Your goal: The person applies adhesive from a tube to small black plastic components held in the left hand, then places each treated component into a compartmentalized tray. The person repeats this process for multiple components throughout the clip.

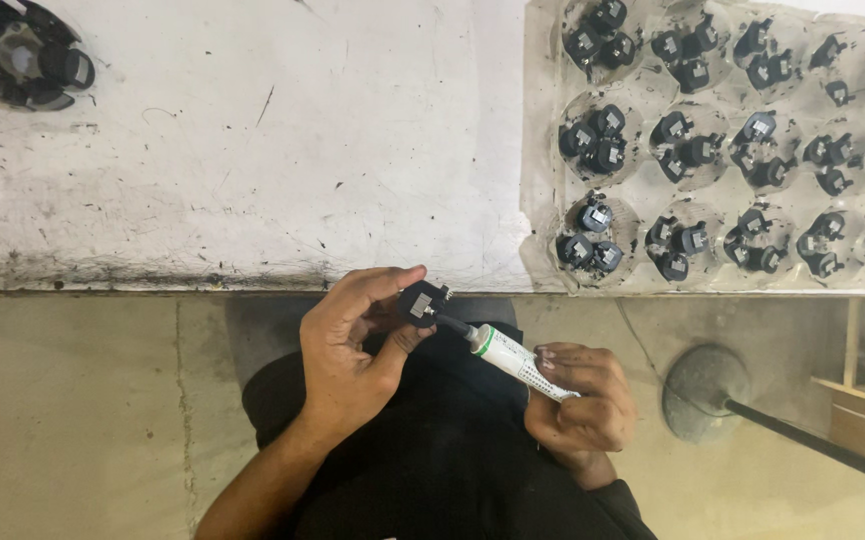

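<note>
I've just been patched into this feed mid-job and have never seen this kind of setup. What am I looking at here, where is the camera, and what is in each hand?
There is no machine: a person works with two bare hands. The single picture comes from a camera on that person's head, looking straight down.

The left hand pinches a small black part between thumb and fingers. The right hand grips a white tube with a green band; its dark nozzle touches the part.

Above the hands is a scuffed white worktable. On its right side lies a clear plastic tray whose round pockets each hold a few similar black parts. A cluster of black parts sits at the top left corner. Lower right, on the floor, stands a round grey base with a dark pole.
</note>
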Demonstrator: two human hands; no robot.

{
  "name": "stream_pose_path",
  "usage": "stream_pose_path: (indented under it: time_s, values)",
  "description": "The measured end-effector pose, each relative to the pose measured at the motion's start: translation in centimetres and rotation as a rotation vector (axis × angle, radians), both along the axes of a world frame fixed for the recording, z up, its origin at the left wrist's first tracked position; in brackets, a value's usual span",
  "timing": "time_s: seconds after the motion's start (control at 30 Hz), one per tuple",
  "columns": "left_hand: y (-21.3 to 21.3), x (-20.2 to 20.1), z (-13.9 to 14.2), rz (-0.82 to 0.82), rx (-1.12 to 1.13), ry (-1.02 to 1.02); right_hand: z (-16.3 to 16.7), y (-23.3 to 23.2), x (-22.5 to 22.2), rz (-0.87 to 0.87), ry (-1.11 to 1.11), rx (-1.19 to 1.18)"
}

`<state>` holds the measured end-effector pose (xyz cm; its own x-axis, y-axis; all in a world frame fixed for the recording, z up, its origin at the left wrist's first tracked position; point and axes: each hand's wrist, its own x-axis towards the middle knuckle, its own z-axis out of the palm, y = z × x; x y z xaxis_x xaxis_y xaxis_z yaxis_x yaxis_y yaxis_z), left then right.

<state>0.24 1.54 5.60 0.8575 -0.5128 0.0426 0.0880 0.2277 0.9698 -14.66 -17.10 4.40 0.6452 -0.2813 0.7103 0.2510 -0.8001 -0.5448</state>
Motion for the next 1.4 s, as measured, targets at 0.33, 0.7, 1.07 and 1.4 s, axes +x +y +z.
stream_pose_path:
  time_s: [0.33, 0.7, 1.07, 1.4]
  values:
    - [-0.9, -1.0, -3.1, -0.077, -0.201, 0.265, -0.5, 0.1, -0.4, -0.021, 0.007, 0.03]
    - [-1.0, -2.1, -4.4, -0.223, -0.346, 0.462, -0.5, -0.3, -0.5, -0.028, 0.002, 0.038]
    - [-0.9, -2.3, -5.3, -0.24, -0.404, 0.532, -0.2, -0.2, -0.2, -0.018, 0.01, 0.063]
    - [-3.3, -1.4, -3.9, -0.282, -0.265, 0.442, 0.1, -1.5, -1.9, -0.171, -0.013, 0.169]
